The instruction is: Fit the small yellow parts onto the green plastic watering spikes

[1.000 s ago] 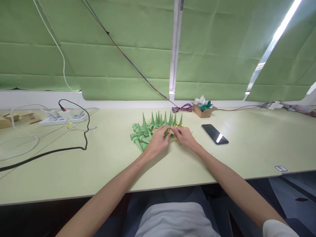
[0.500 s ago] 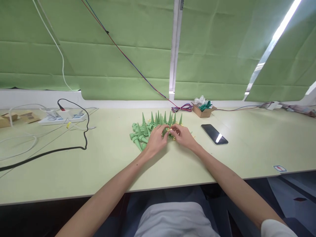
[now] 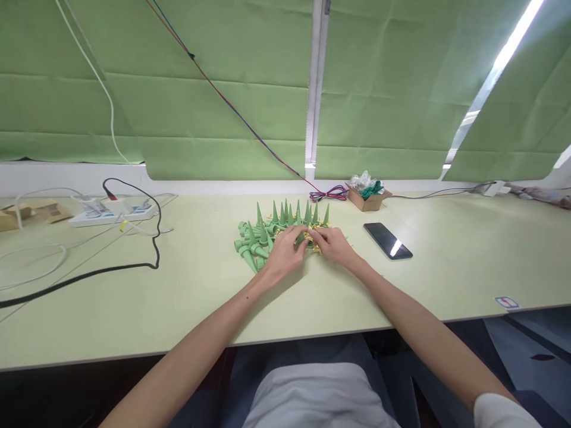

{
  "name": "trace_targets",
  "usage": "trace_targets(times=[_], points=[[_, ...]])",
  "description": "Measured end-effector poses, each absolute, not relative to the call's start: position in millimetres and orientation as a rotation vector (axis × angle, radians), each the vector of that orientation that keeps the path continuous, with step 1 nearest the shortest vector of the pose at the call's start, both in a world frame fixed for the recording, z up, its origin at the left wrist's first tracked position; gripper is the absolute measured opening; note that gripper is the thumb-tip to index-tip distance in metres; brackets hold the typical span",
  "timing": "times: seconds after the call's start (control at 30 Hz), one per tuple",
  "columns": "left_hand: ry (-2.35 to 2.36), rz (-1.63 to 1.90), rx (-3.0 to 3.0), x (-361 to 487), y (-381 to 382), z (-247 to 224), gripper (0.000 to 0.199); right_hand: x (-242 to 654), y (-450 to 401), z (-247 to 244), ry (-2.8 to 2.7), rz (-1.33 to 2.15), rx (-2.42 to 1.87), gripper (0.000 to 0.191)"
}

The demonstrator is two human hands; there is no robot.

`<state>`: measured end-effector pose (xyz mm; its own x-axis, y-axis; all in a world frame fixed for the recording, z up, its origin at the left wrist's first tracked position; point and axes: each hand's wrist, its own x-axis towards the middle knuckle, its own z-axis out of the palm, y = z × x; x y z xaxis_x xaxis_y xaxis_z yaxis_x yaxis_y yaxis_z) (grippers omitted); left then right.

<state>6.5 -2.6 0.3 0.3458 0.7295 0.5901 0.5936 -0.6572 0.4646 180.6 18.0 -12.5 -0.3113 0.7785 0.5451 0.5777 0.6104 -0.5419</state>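
Note:
My left hand point(image 3: 285, 251) is curled round a green plastic spike point(image 3: 300, 238), which its fingers partly hide. Close against it, my right hand point(image 3: 333, 245) has thumb and forefinger pinched together at the spike's end; what they hold is too small to make out. Several green cone-shaped spikes point(image 3: 259, 215) stand points up behind the hands. More spikes with ribbed collars point(image 3: 248, 257) lie on their sides left of my left hand. Small yellow pieces point(image 3: 317, 250) are scattered under and around my right fingers.
A black phone point(image 3: 387, 241) lies right of the hands. Behind it sits a small cardboard box point(image 3: 366, 203) with plastic and green material inside, beside coiled red-and-blue wire point(image 3: 331, 194). At left are a white power strip point(image 3: 115, 215) and a black cable point(image 3: 156, 252).
My right hand has shifted slightly to the right and its fingertips have turned down. The pale piece seen between the fingertips earlier is now hidden. My left hand stays almost in place.

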Motion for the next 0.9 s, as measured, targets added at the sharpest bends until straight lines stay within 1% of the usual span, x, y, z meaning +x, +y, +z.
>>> trace_targets(times=[0.2,0.53,0.63,0.77,0.9], points=[[1.192,1.228,2.427,6.7,-2.7,1.0,0.020,180.6,17.8,-11.9,-2.002,0.349,-1.077,0.060],[1.180,1.236,2.420,6.7,-3.1,0.2,0.023,178.5,15.3,-8.6,-1.978,0.412,-1.103,0.060],[1.228,1.269,2.390,6.7,-0.9,-1.4,0.022,177.9,14.1,-7.2,-1.960,0.380,-1.087,0.052],[1.279,1.329,2.363,5.6,2.0,-2.5,0.023,178.1,12.0,-6.1,-1.937,0.451,-1.003,0.030],[1.271,1.324,2.371,5.1,2.4,-3.0,0.023,179.2,12.3,-7.2,-1.944,0.469,-0.972,0.025]])
